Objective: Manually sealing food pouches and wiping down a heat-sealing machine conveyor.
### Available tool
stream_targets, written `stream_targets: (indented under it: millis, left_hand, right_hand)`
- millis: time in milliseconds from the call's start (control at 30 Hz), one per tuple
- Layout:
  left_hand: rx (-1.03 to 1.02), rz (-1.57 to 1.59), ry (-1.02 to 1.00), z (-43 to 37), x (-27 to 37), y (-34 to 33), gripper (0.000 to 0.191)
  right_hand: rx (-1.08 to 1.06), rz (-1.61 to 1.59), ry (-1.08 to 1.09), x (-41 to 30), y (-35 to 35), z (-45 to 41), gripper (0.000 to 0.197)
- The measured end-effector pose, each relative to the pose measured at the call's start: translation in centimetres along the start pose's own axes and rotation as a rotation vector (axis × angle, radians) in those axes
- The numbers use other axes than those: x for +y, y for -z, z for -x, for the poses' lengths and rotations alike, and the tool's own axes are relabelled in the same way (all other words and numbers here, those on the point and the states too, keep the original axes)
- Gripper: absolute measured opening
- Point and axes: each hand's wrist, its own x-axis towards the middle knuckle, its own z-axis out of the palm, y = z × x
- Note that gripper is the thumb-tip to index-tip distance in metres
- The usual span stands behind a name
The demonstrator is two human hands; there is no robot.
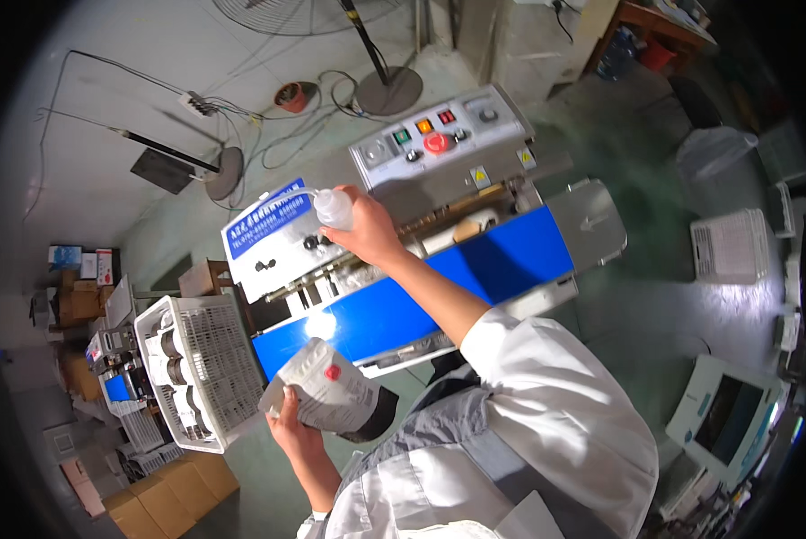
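My right hand (366,229) grips a translucent plastic squeeze bottle (334,209) with a bent spout, held over the left end of a band sealing machine. My left hand (291,421) holds a whitish pouch (329,391) by one end, in front of the machine's blue conveyor belt (510,256). The pouch has a red round mark, printed text and a dark end. Beyond the belt is the control panel (443,138) with a red knob and lit switches. The spout reaches over a blue label (268,219) on the machine's white cover.
A white plastic basket (224,364) holding several pouches stands left of the machine. Cardboard boxes (174,492) lie at the lower left. Cables and a fan stand base (389,91) are on the floor behind. Another white basket (729,246) and a white device with a dark screen (726,411) are on the right.
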Motion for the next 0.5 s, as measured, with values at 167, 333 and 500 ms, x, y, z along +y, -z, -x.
stream_targets:
  millis: [167,333,500]
  left_hand:
    - [-0.076,0.022,0.048,-2.2,-2.3,2.1,0.036]
    - [-0.263,-0.019,0.064,-3.2,-4.0,1.4,0.039]
    - [-0.454,-0.152,0.087,-2.4,-4.6,0.3,0.039]
  right_hand:
    - [0.187,-0.106,-0.091,-1.8,3.3,9.7,0.055]
    - [0.334,-0.043,-0.290,-1.7,10.1,20.8,0.057]
    - [0.643,0.002,-0.470,-1.6,16.1,29.7,0.049]
